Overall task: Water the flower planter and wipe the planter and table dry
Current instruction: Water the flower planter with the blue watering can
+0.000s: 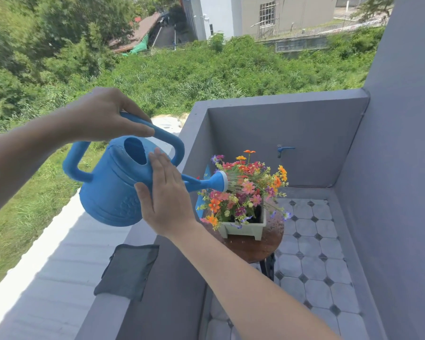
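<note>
Landmark: round dark wooden table.

- Grey folded cloth: on ledge left of table, parked for wiping.
- Right hand: fingers together, flat against blue plastic watering can, steadying tilt.
- Left hand: clamped on can's top handle.
- Pale square flower planter: on table, near its front edge, under spray.
- Grey walls hem table; open tiled floor right.

The watering can looks like blue moulded plastic, matt, with a raised scale pattern low on its side. The planter seems pale, smooth plastic. The round table has a dark brown wood-like top, glistening with droplets. The cloth on the ledge is dark grey, soft-woven and matt. The walls are flat-painted grey; the floor tiles look smooth.
</note>
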A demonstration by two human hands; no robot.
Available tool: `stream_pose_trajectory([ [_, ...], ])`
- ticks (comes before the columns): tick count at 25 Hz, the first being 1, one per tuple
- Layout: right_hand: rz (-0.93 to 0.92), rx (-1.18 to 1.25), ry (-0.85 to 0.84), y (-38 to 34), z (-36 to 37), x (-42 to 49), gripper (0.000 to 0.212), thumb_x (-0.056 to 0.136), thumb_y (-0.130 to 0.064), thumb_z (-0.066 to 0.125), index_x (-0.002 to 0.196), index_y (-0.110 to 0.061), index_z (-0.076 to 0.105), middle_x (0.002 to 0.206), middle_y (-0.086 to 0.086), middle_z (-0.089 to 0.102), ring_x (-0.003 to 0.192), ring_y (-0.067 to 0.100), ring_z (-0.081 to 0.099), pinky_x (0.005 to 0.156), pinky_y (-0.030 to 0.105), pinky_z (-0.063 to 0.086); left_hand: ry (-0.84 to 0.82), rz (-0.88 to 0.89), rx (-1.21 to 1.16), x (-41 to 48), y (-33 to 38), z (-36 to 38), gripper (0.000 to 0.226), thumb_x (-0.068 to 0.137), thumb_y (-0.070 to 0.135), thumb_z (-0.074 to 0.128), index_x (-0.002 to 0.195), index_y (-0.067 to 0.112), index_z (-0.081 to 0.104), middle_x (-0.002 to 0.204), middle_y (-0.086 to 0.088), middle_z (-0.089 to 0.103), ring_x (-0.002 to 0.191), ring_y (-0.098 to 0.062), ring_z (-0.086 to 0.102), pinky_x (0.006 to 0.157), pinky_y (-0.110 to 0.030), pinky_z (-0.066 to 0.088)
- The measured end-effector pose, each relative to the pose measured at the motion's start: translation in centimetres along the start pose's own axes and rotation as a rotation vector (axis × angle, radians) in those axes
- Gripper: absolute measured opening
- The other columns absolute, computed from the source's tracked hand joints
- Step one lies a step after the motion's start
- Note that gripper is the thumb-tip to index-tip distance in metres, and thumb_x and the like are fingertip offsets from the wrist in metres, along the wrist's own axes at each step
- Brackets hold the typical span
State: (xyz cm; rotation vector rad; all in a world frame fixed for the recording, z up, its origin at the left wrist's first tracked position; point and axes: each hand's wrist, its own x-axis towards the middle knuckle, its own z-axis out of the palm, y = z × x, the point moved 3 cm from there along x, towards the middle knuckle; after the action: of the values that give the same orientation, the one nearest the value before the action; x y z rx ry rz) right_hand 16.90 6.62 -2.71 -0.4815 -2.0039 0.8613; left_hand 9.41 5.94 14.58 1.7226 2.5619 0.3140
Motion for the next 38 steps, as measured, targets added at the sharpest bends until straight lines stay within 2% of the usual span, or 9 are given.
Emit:
stream_pose_trajectory([
  [6, -0.075, -0.038, -0.129, -0.2, 0.8, 1.6, 0.06, 0.098, -0.027, 0.044, 0.146, 0.005, 0.026, 0.156, 0.02, 0.024, 0.146, 0.031, 0.02, 0.117, 0.034, 0.014, 0.034, -0.034, 0.062, -0.2, -1.0, -1.1, 0.023, 0.079, 0.036, 0.072, 0.097, 0.022, 0.076, 0.069, 0.008, 0.064, 0.064, -0.005, 0.052, 0.054, -0.021, 0.035],
  [9, -0.104, -0.105, -0.171, -0.7, 1.3, 1.0, 0.063, 0.099, -0.032, 0.04, 0.147, 0.005, 0.024, 0.156, 0.019, 0.024, 0.146, 0.029, 0.02, 0.116, 0.029, 0.013, 0.025, -0.05, 0.102, -0.6, -1.4, -0.9, 0.022, 0.079, 0.037, 0.072, 0.095, 0.023, 0.076, 0.066, 0.009, 0.062, 0.058, -0.005, 0.048, 0.05, -0.022, 0.032],
  [14, -0.154, -0.14, -0.009, -0.1, 0.6, -0.8, 0.07, 0.098, -0.046, 0.022, 0.141, 0.007, 0.036, 0.148, 0.022, 0.04, 0.138, 0.033, 0.037, 0.109, 0.036, 0.032, -0.016, -0.032, 0.082, -1.0, -0.7, 0.1, 0.02, 0.077, 0.04, 0.073, 0.091, 0.027, 0.076, 0.07, 0.004, 0.068, 0.063, -0.009, 0.053, 0.054, -0.024, 0.037],
  [16, -0.16, -0.167, 0.042, 0.4, -0.1, -0.9, 0.067, 0.098, -0.045, 0.025, 0.139, 0.006, 0.04, 0.146, 0.021, 0.043, 0.136, 0.033, 0.041, 0.107, 0.036, 0.036, -0.018, -0.018, 0.069, -0.9, 0.1, 0.3, 0.019, 0.078, 0.04, 0.071, 0.092, 0.029, 0.075, 0.066, 0.008, 0.065, 0.059, -0.007, 0.05, 0.051, -0.024, 0.034],
  [19, -0.132, -0.145, 0.061, 0.8, -0.9, -0.2, 0.062, 0.095, -0.037, 0.036, 0.138, 0.006, 0.041, 0.146, 0.022, 0.044, 0.136, 0.035, 0.041, 0.107, 0.038, 0.037, -0.004, 0.014, 0.051, -0.3, 1.1, 0.2, 0.022, 0.08, 0.038, 0.071, 0.096, 0.025, 0.075, 0.066, 0.01, 0.063, 0.057, -0.007, 0.048, 0.05, -0.023, 0.032],
  [27, -0.137, -0.038, -0.027, -0.3, -0.2, 3.1, 0.063, 0.094, -0.036, 0.032, 0.139, 0.007, 0.038, 0.148, 0.022, 0.04, 0.138, 0.034, 0.036, 0.11, 0.038, 0.032, 0.078, -0.025, 0.081, 0.6, -0.6, -2.2, 0.025, 0.078, 0.04, 0.071, 0.096, 0.023, 0.076, 0.072, 0.0, 0.066, 0.063, -0.01, 0.051, 0.052, -0.023, 0.035],
  [31, -0.132, -0.025, 0.06, -1.2, 0.8, 2.3, 0.061, 0.096, -0.037, 0.033, 0.135, 0.009, 0.042, 0.144, 0.024, 0.044, 0.135, 0.036, 0.04, 0.109, 0.042, 0.035, 0.057, -0.034, 0.071, 0.3, -1.0, -2.5, 0.022, 0.077, 0.038, 0.073, 0.094, 0.024, 0.076, 0.058, 0.012, 0.06, 0.057, -0.01, 0.048, 0.051, -0.023, 0.031],
  [33, -0.101, -0.017, 0.098, -1.7, 0.5, 1.8, 0.066, 0.099, -0.043, 0.023, 0.135, 0.008, 0.044, 0.143, 0.023, 0.046, 0.134, 0.036, 0.041, 0.109, 0.04, 0.034, 0.032, -0.018, 0.076, 0.3, -0.7, -2.5, 0.021, 0.076, 0.039, 0.073, 0.092, 0.026, 0.076, 0.052, 0.018, 0.057, 0.057, -0.008, 0.047, 0.051, -0.023, 0.031],
  [38, -0.129, -0.081, 0.19, -1.0, -1.6, 1.5, 0.07, 0.098, -0.045, 0.015, 0.132, 0.008, 0.047, 0.139, 0.023, 0.051, 0.132, 0.036, 0.045, 0.108, 0.039, 0.036, -0.005, 0.029, 0.03, 0.7, 1.3, -2.3, 0.016, 0.078, 0.04, 0.072, 0.092, 0.033, 0.073, 0.08, 0.002, 0.068, 0.068, -0.011, 0.053, 0.058, -0.021, 0.038],
])
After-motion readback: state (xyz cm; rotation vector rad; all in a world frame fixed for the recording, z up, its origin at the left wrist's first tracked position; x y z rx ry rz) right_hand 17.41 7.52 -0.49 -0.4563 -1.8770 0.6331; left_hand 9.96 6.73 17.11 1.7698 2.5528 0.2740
